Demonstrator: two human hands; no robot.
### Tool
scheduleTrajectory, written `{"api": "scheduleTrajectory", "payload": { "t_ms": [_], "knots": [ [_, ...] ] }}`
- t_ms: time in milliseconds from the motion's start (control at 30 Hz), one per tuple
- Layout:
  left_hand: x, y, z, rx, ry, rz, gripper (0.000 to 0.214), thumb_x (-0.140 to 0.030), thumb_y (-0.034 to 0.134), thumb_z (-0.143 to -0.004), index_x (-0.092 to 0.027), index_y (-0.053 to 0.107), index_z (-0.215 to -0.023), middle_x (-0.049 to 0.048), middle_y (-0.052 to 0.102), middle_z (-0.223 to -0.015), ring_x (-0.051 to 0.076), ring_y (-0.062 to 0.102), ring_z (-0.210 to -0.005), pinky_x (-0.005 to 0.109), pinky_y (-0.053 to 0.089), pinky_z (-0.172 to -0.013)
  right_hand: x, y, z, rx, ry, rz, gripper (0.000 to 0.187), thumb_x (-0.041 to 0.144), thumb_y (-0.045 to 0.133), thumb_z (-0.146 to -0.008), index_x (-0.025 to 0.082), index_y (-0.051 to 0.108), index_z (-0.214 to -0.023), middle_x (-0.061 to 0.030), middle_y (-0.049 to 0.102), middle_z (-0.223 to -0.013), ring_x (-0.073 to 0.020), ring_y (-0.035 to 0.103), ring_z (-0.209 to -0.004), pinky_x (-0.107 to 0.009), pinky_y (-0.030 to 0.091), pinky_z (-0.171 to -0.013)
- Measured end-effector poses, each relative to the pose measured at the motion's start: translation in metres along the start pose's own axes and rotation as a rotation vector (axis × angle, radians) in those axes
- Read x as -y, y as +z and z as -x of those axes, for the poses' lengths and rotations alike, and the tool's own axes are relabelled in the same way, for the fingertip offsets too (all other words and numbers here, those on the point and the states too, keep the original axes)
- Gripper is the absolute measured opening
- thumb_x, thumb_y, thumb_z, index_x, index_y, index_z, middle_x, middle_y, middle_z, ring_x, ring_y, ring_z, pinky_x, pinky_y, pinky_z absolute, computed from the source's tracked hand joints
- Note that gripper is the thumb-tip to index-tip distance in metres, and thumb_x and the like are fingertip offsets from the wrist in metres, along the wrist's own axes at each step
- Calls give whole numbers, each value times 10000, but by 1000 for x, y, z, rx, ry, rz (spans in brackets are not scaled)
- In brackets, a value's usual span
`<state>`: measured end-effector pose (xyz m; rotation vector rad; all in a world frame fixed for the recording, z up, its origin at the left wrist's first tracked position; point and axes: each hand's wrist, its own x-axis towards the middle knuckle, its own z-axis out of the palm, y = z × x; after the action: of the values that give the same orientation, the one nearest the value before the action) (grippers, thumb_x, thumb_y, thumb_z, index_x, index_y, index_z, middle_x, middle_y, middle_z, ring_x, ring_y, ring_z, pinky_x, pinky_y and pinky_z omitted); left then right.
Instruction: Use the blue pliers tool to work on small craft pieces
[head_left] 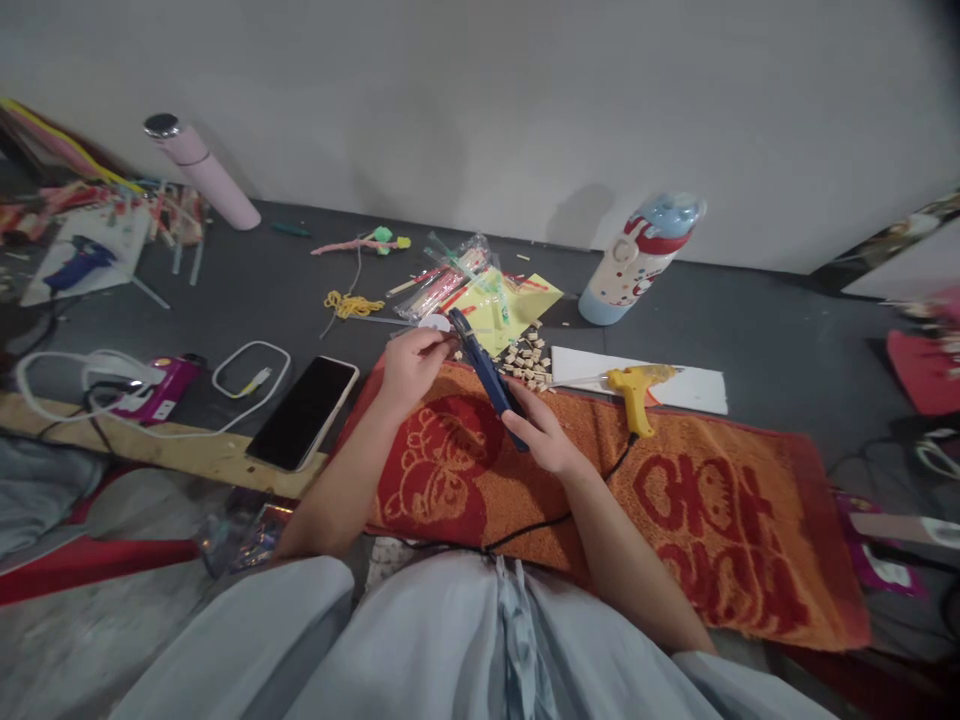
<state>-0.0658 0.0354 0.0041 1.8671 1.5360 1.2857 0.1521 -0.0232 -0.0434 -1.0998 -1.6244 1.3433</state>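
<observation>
My right hand [541, 432] is closed round the handle of a blue tool [484, 372], likely pliers or scissors, whose tip points up and left. My left hand [409, 368] pinches a small white round piece [435, 323] right at the tool's tip. Both hands hover over an orange towel with red print [675, 500]. Just beyond the tool lies a heap of small wooden cubes [529, 360].
A yellow glue gun [636, 388] rests on a white board [697, 388]. A black phone [302, 412] lies at the left, near a white cable [251, 368]. A printed bottle [637, 258] and a pink flask [201, 170] stand further back. Yellow paper and straws [480, 285] lie beyond the cubes.
</observation>
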Motion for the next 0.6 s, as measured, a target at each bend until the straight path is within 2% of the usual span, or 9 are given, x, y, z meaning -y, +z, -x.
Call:
{"api": "scheduleTrajectory", "payload": {
  "t_ms": [133,600],
  "knots": [
    [0,-2,-1,29,8,-36,238,-304,573,-807,-156,687,-659,23,656,-624,124,570,-613,232,394,-592,-1,-1,0,-1,-8,7,710,652,535,-807,204,502,-1358,-113,545,-1374,-306,470,-1288,-473,318,-1114],
    [-1,-4,-2,32,95,-112,272,-286,562,-824,-164,657,-600,30,645,-615,131,567,-611,248,386,-600,-1,-2,-2,6,-35,35,663,627,527,-828,200,525,-1335,-114,581,-1329,-296,516,-1228,-463,346,-1077]
  ]
}}
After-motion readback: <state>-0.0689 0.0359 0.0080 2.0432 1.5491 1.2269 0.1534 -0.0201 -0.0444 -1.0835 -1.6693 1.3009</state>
